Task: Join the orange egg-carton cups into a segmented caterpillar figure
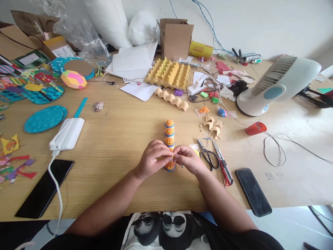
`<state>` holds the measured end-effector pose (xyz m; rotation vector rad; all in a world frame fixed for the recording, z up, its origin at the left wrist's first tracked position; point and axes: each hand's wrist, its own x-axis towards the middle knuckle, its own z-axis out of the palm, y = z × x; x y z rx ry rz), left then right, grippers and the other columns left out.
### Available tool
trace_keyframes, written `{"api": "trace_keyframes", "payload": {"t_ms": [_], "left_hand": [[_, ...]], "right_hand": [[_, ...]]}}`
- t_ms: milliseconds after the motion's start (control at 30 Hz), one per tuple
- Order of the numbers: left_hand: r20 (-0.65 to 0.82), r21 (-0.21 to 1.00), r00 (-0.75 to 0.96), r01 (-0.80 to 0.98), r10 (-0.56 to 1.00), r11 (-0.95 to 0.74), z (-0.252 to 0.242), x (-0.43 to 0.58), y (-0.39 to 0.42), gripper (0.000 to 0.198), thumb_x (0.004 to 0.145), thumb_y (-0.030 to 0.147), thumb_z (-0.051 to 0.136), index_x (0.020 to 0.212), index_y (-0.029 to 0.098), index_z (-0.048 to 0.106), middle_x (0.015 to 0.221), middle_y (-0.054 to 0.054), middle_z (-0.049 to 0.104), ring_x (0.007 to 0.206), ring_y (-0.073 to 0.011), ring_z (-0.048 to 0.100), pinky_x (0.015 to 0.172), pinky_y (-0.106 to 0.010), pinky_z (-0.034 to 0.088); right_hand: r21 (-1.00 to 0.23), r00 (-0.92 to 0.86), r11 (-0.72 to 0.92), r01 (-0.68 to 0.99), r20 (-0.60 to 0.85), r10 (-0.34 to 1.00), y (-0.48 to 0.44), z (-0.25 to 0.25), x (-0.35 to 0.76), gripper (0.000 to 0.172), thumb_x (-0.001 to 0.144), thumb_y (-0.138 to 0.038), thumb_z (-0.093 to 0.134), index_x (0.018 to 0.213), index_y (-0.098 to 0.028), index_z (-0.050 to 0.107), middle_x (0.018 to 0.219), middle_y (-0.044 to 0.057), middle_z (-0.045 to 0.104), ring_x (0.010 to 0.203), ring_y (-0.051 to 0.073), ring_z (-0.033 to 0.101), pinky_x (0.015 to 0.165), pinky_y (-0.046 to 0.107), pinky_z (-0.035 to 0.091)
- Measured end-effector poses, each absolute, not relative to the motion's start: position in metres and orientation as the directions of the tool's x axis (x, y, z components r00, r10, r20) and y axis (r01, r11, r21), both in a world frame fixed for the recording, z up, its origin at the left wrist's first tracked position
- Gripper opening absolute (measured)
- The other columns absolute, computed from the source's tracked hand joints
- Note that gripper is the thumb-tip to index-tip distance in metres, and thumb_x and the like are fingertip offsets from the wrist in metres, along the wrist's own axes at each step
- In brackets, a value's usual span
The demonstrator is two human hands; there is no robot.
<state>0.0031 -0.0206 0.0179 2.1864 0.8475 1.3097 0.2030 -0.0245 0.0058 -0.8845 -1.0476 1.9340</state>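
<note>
Orange-and-blue strip of domes, lying on the table in the middle of the view and running straight away from the near edge. Bears small yellow face-like marks on several domes; partly covered by the hands toward its near end. By judgement, at a step of fine handling, with a tiny yellow bit at the fingertips over the near domes. Calls next, again by judgement, for a light, steady pinch and careful aim, at some risk of squashing or dropping so small a piece.

Left hand: drawn to a narrow pinch, thumb close to forefinger, on the yellow bit. Right hand: likewise pinched, from the other side, fingertips meeting those of the left. Cannot tell whether either touches the domes.

Just beyond the right hand, scissors with black handles and parted blades; beside them, a red-handled cutter; farther right, a phone. Past the blades, torn carton scraps; farther back, an uncoloured carton strip and a yellow egg tray. Well to the left, a white power bank near a blue disc; well to the right, a red cylinder near a white fan.
</note>
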Motion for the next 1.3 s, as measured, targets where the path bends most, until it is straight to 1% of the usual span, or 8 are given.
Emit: {"api": "trace_keyframes", "payload": {"t_ms": [200,600,767,900,1067,1200,1300], "left_hand": [[0.605,0.660,0.347,0.283,0.716,-0.695,0.0169,0.0032,-0.0210,0.006,0.090,0.026,0.073,0.096,0.026,0.073,0.089,-0.002,0.076,0.089,-0.0186,0.063,0.084,-0.037,0.051],[0.632,0.618,0.361,0.300,0.686,-0.727,0.0176,0.0047,-0.0217,0.013,0.088,0.020,0.075,0.099,0.025,0.072,0.091,-0.001,0.077,0.088,-0.0182,0.062,0.083,-0.036,0.050],[0.624,0.613,0.369,0.316,0.689,-0.724,0.0156,0.0044,-0.0217,0.012,0.088,0.021,0.075,0.098,0.025,0.072,0.091,-0.001,0.077,0.089,-0.0185,0.063,0.084,-0.037,0.050],[0.621,0.626,0.361,0.305,0.696,-0.717,0.0156,0.0043,-0.0212,0.010,0.089,0.021,0.074,0.098,0.026,0.072,0.089,-0.001,0.077,0.087,-0.0179,0.062,0.083,-0.036,0.050],[0.602,0.659,0.347,0.292,0.719,-0.693,0.0162,0.0043,-0.0209,0.004,0.091,0.024,0.072,0.095,0.026,0.072,0.087,-0.001,0.076,0.087,-0.0184,0.062,0.083,-0.037,0.050],[0.588,0.694,0.328,0.265,0.739,-0.670,0.0150,0.0039,-0.0208,0.004,0.091,0.024,0.072,0.094,0.025,0.072,0.088,-0.002,0.076,0.089,-0.0187,0.063,0.085,-0.037,0.051],[0.581,0.709,0.322,0.250,0.747,-0.659,0.0143,0.0039,-0.0209,0.006,0.090,0.022,0.073,0.095,0.025,0.072,0.089,-0.002,0.075,0.089,-0.0184,0.063,0.086,-0.037,0.052]], "right_hand": [[-0.882,-0.467,-0.378,-0.282,-0.218,0.857,-0.0245,0.0071,0.2026,0.029,0.073,-0.040,0.085,0.080,-0.018,0.068,0.067,-0.001,0.064,0.055,0.009,0.047,0.050,0.021,0.032],[-0.890,-0.448,-0.356,-0.284,-0.204,0.870,-0.0244,0.0071,0.2026,0.025,0.072,-0.035,0.084,0.079,-0.017,0.068,0.068,-0.001,0.064,0.057,0.010,0.050,0.053,0.022,0.034],[-0.902,-0.429,-0.328,-0.280,-0.188,0.884,-0.0245,0.0059,0.2019,0.026,0.072,-0.037,0.085,0.079,-0.017,0.068,0.069,-0.001,0.064,0.060,0.010,0.052,0.057,0.024,0.039],[-0.912,-0.425,-0.305,-0.274,-0.169,0.889,-0.0242,0.0075,0.2010,0.029,0.072,-0.040,0.086,0.079,-0.018,0.069,0.070,0.000,0.064,0.063,0.011,0.054,0.061,0.025,0.043],[-0.933,-0.424,-0.267,-0.241,-0.146,0.894,-0.0232,0.0084,0.2010,0.033,0.073,-0.044,0.086,0.080,-0.018,0.068,0.072,0.000,0.063,0.065,0.012,0.055,0.064,0.026,0.045],[-0.936,-0.418,-0.262,-0.236,-0.145,0.897,-0.0233,0.0082,0.2013,0.032,0.074,-0.044,0.085,0.081,-0.018,0.067,0.073,0.000,0.064,0.066,0.012,0.055,0.064,0.026,0.046],[-0.932,-0.415,-0.272,-0.240,-0.155,0.897,-0.0236,0.0091,0.2015,0.028,0.074,-0.040,0.084,0.081,-0.018,0.068,0.073,0.000,0.064,0.065,0.012,0.054,0.063,0.025,0.045]]}}
